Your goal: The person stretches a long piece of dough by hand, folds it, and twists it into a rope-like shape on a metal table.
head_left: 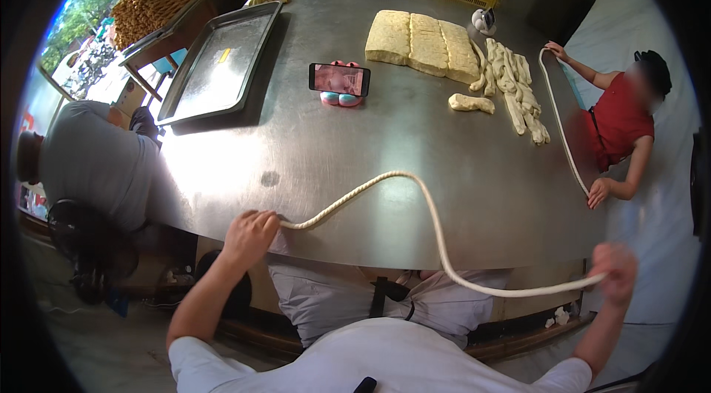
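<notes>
A long, thin rope of dough [437, 234] stretches between my two hands. My left hand [252, 237] is closed on one end, low over the near left part of the metal table [311, 149]. The other end is in my right hand [616, 273], which is raised beyond the table's near right edge and a little blurred. From the left the dough rises in a curve over the tabletop, with twist marks along it. It then drops past the near edge and sags in front of my lap before reaching my right hand.
A phone on a stand [339, 81] stands mid-table. Behind it lie a large scored dough slab [422, 41] and several dough strips [515, 89]. A metal tray [222, 60] rests at far left. A co-worker in red [622, 119] holds another dough rope [563, 126]; another person [104, 156] sits left.
</notes>
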{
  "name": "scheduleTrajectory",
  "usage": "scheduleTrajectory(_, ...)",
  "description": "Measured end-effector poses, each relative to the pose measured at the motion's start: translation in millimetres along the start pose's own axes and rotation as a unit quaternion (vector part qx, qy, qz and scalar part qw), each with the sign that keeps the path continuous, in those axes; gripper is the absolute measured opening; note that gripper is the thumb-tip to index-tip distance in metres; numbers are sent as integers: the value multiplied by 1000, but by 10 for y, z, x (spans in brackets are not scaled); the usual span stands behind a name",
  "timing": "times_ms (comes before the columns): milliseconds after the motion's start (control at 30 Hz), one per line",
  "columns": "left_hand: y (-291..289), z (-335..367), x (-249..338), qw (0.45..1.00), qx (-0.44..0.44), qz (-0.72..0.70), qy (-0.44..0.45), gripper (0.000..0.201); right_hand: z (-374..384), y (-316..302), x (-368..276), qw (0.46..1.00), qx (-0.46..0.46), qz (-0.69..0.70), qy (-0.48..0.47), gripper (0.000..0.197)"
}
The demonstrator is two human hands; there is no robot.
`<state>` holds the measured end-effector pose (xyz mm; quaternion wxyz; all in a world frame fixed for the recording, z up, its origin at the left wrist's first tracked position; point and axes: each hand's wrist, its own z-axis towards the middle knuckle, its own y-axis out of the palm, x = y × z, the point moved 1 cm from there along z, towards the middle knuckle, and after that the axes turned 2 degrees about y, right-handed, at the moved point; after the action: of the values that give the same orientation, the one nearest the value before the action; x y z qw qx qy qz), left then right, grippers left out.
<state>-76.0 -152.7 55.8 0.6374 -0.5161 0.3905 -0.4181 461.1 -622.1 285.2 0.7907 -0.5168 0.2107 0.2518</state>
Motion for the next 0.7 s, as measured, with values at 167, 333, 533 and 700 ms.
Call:
scheduleTrajectory(167,-223,128,-1260,965,185,-2,-188,15,-1746,-1374,2439,852,264,216,398,18)
scheduleTrajectory(333,-23,-749,-1765,939,170,136,-264,14,-2527,-970,2305,795,17,-291,533,19)
scheduleTrajectory(533,856,398,-1803,904,245,30,-350,14,-452,-548,2205,891,158,-270,328,26)
scheduleTrajectory(700,682,512,-1232,937,275,-11,-216,19,-187,336,925,907,-168,-197,332,20)
